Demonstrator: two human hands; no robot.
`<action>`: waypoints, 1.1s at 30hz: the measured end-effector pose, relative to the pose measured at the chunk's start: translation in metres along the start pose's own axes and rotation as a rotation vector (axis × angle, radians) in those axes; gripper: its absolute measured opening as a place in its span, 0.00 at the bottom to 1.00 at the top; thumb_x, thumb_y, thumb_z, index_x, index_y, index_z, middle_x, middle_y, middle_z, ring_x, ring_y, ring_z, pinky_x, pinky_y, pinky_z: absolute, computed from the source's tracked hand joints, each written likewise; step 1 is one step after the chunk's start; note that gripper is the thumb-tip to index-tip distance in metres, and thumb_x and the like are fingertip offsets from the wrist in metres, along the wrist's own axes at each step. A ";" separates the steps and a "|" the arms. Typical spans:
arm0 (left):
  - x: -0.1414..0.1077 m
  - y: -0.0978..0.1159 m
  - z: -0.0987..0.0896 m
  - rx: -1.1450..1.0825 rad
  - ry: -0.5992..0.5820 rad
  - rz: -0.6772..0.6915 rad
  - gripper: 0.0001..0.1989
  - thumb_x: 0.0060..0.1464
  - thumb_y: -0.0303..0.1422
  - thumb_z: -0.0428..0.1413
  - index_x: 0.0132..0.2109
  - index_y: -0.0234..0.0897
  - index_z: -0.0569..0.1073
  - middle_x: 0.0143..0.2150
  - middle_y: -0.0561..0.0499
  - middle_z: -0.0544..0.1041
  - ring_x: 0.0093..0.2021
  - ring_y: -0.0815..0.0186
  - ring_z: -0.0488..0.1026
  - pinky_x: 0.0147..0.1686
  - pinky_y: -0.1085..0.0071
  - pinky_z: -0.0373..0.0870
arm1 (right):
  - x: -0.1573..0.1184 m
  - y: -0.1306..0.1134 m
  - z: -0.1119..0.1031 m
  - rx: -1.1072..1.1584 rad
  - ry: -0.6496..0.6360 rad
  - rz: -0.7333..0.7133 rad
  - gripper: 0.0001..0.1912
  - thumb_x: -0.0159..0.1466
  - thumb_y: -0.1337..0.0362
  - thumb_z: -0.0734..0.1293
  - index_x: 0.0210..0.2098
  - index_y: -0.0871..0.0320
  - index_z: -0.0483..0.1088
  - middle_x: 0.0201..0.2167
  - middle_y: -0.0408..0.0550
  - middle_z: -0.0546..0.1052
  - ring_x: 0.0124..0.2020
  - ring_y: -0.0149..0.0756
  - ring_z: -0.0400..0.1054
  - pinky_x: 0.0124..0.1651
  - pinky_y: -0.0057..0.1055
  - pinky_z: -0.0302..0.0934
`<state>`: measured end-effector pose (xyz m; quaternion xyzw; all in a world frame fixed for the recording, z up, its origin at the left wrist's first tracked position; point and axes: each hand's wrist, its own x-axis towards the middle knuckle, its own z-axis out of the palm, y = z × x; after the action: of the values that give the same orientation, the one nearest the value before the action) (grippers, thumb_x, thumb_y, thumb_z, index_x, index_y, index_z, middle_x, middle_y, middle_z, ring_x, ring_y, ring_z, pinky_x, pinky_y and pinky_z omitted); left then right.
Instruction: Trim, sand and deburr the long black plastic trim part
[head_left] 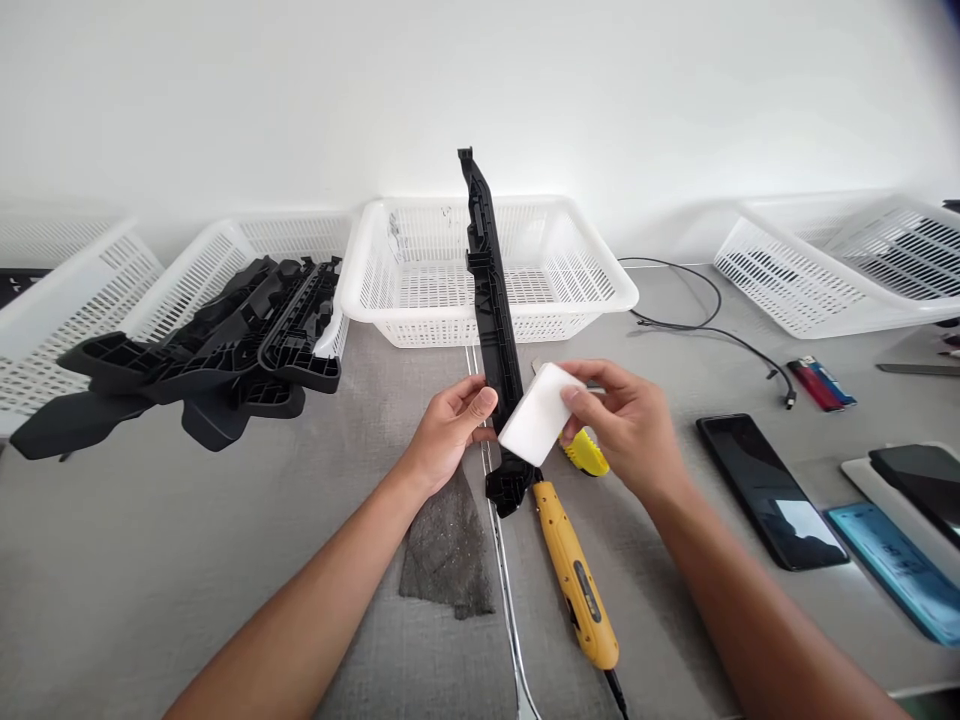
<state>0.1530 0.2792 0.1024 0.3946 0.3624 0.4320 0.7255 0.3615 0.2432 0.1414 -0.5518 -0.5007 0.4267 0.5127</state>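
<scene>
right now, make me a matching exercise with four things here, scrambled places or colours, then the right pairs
Things:
1. long black part
2. white block
3. corded tool
4. lighters

Places or colours:
A. red and blue
B. in the person's right hand
C. yellow
D. in the person's left hand

Right pairs: 1-D, 2-B, 3-C, 4-A

We saw a black strip (495, 330) in our left hand (450, 435), a plain white block (541, 412) in our right hand (634, 420), a yellow tool (570, 565) below both, a white slatted basket (420, 328) beyond, and red and blue lighters (821, 384) farther right.
</scene>
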 end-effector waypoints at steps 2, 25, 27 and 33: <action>0.000 -0.001 0.000 -0.004 0.008 0.006 0.27 0.49 0.52 0.74 0.46 0.36 0.82 0.37 0.52 0.73 0.36 0.68 0.70 0.34 0.72 0.78 | -0.001 0.001 0.002 0.011 -0.067 0.017 0.18 0.64 0.52 0.76 0.46 0.57 0.81 0.23 0.42 0.80 0.18 0.34 0.73 0.23 0.32 0.72; 0.000 0.002 0.001 -0.007 -0.073 0.046 0.25 0.55 0.52 0.70 0.49 0.38 0.83 0.43 0.47 0.82 0.43 0.61 0.79 0.37 0.69 0.80 | 0.002 0.003 -0.012 -0.036 -0.377 0.024 0.13 0.66 0.54 0.75 0.43 0.57 0.82 0.28 0.43 0.75 0.24 0.30 0.64 0.24 0.28 0.58; 0.000 0.002 0.001 -0.008 -0.084 0.040 0.25 0.55 0.52 0.70 0.49 0.37 0.83 0.44 0.47 0.82 0.43 0.61 0.79 0.37 0.69 0.80 | 0.000 0.004 -0.010 -0.022 -0.282 0.029 0.15 0.67 0.52 0.75 0.45 0.57 0.79 0.24 0.40 0.72 0.22 0.29 0.61 0.23 0.28 0.56; 0.000 0.002 0.001 -0.010 -0.083 0.045 0.24 0.55 0.52 0.70 0.47 0.37 0.83 0.44 0.47 0.81 0.44 0.61 0.79 0.35 0.71 0.79 | 0.001 0.001 -0.011 -0.045 -0.377 0.033 0.13 0.67 0.52 0.74 0.40 0.57 0.77 0.26 0.41 0.73 0.23 0.29 0.62 0.23 0.27 0.56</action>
<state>0.1527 0.2798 0.1045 0.4165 0.3209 0.4332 0.7320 0.3725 0.2424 0.1420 -0.4814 -0.5883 0.5196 0.3901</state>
